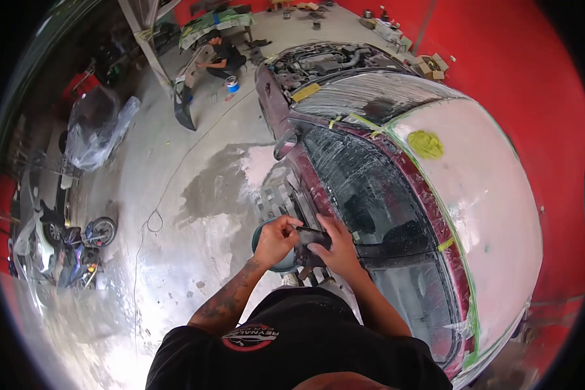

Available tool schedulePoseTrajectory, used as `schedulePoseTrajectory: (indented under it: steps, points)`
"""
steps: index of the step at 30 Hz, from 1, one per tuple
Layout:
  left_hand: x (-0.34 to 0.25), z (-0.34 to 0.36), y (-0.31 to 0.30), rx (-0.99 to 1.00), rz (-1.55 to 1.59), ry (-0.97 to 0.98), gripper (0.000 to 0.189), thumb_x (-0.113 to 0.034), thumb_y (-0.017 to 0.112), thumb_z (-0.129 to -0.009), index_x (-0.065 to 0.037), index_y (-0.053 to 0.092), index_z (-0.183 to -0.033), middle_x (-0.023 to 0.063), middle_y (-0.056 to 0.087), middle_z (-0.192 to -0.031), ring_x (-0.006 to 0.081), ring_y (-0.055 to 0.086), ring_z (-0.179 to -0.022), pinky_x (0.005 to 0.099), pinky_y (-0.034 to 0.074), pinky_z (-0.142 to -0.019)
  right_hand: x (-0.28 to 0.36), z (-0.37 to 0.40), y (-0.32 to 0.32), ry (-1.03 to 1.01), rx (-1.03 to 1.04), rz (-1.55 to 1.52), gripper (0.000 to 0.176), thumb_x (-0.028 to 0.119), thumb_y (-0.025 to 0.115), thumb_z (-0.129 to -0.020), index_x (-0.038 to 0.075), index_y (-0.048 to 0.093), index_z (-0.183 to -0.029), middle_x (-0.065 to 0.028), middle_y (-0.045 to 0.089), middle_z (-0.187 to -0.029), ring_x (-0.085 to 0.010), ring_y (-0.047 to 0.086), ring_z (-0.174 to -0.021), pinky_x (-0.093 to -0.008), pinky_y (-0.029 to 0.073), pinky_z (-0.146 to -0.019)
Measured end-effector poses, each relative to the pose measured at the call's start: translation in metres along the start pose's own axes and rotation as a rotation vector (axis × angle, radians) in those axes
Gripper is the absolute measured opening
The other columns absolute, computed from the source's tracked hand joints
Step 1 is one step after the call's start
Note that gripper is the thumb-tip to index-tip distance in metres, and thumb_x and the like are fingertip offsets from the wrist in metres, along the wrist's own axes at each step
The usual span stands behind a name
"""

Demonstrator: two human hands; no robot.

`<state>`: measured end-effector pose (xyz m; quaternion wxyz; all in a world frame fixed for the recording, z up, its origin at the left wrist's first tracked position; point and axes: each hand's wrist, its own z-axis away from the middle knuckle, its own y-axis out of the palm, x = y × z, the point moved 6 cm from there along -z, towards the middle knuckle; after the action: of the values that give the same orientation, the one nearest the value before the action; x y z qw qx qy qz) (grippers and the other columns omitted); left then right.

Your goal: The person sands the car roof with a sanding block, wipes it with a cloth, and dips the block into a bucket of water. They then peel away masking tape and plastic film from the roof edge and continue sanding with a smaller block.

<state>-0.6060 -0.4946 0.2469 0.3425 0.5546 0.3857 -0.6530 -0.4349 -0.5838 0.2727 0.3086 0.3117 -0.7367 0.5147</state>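
In front of my body, my right hand (335, 247) grips a dark, flat sheet that looks like sandpaper (309, 238), thumb across its face. The fingers of my left hand (277, 241) are pinched together at the sheet's left edge. Below both hands stands a teal bucket (285, 264), partly covered by them. Just to the right is the maroon car's side window (364, 175), streaked with pale residue. A crumpled yellow-green cloth (426, 144) lies on the car's whitish roof (491, 214).
A crouching co-worker (226, 55) handles a panel near a blue-labelled can (232, 84). A thin cable (175, 175) crosses the partly wet concrete floor (175, 260). A motorbike (78, 244) and a plastic-covered object (97, 130) stand at left. The car's side mirror (285, 145) juts out.
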Motion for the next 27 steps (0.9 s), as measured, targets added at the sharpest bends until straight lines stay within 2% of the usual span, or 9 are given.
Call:
schedulePoseTrajectory:
  steps: [2,5,6,8,13,15,18,22,27]
  points:
    - [-0.012,0.009,0.002,0.032,-0.001,0.036,0.021,0.001,0.062,-0.090,0.000,0.069,-0.109,-0.0011,0.062,-0.073,0.0034,0.054,-0.064,0.0226,0.044,-0.059,0.007,0.004,0.011,-0.054,0.045,0.069,0.063,0.020,0.083,-0.080,0.012,0.060,-0.139,-0.0118,0.063,-0.130,-0.0341,0.061,-0.119,-0.0454,0.047,-0.099]
    - [-0.008,0.016,0.003,-0.003,-0.024,0.044,0.025,0.001,0.063,-0.089,-0.001,0.069,-0.112,-0.0015,0.060,-0.072,0.0037,0.054,-0.064,0.0235,0.045,-0.059,0.010,0.010,0.028,0.037,0.149,-0.007,0.050,0.009,0.080,-0.081,0.004,0.065,-0.128,-0.0159,0.064,-0.123,-0.0365,0.063,-0.114,-0.0391,0.051,-0.096]
    - [-0.010,0.019,0.003,-0.004,-0.028,0.045,0.026,0.001,0.063,-0.089,-0.001,0.067,-0.114,-0.0019,0.059,-0.072,0.0040,0.054,-0.064,0.0237,0.045,-0.059,0.017,0.011,0.030,0.030,0.157,-0.007,0.050,0.009,0.080,-0.081,0.004,0.065,-0.128,-0.0159,0.064,-0.123,-0.0365,0.063,-0.114,-0.0391,0.051,-0.096]
    - [-0.015,0.026,0.005,0.035,0.022,0.068,0.028,0.002,0.062,-0.089,-0.001,0.066,-0.116,-0.0023,0.058,-0.072,0.0045,0.054,-0.063,0.0243,0.045,-0.059,0.035,0.010,0.021,-0.066,-0.042,-0.096,0.047,0.006,0.079,-0.081,0.001,0.066,-0.127,-0.0162,0.066,-0.118,-0.0356,0.066,-0.110,-0.0392,0.051,-0.096]
    - [-0.019,0.037,0.006,0.061,0.025,0.213,0.031,0.002,0.060,-0.090,-0.002,0.062,-0.120,-0.0021,0.057,-0.072,0.0053,0.053,-0.062,0.0260,0.044,-0.058,0.023,0.018,0.029,0.015,0.085,-0.267,0.046,0.002,0.077,-0.082,0.000,0.066,-0.126,-0.0164,0.067,-0.113,-0.0328,0.067,-0.108,-0.0376,0.052,-0.095]
    - [-0.018,0.040,0.004,-0.023,-0.046,0.217,0.029,0.002,0.061,-0.089,-0.004,0.063,-0.117,0.0028,0.057,-0.068,0.0092,0.054,-0.057,0.0289,0.043,-0.055,0.020,0.021,0.032,0.072,0.116,-0.338,0.046,0.002,0.077,-0.082,0.000,0.066,-0.126,-0.0163,0.068,-0.113,-0.0314,0.067,-0.108,-0.0369,0.052,-0.095]
    - [-0.029,0.045,0.003,-0.102,-0.254,0.329,0.029,0.002,0.063,-0.086,-0.005,0.064,-0.114,0.0087,0.057,-0.065,0.0174,0.058,-0.053,0.0332,0.045,-0.053,0.024,0.021,0.026,0.038,0.070,-0.245,0.042,0.004,0.077,-0.083,0.001,0.067,-0.123,-0.0173,0.066,-0.113,-0.0343,0.067,-0.103,-0.0388,0.053,-0.090]
    - [-0.037,0.047,0.008,-0.131,-0.297,0.369,0.028,0.003,0.063,-0.086,-0.005,0.065,-0.112,0.0037,0.050,-0.062,0.0100,0.048,-0.054,0.0300,0.041,-0.053,0.027,0.020,0.020,-0.015,-0.004,-0.146,0.031,0.002,0.077,-0.081,0.002,0.067,-0.110,-0.0166,0.067,-0.108,-0.0364,0.068,-0.098,-0.0401,0.053,-0.085]
    - [-0.036,0.046,0.014,-0.085,-0.368,0.299,0.031,0.000,0.065,-0.089,-0.004,0.068,-0.120,0.0046,0.059,-0.069,0.0125,0.058,-0.060,0.0299,0.049,-0.060,0.025,0.020,0.013,-0.064,-0.043,0.004,0.025,0.000,0.078,-0.079,0.002,0.065,-0.100,-0.0164,0.069,-0.102,-0.0400,0.067,-0.095,-0.0398,0.053,-0.081]
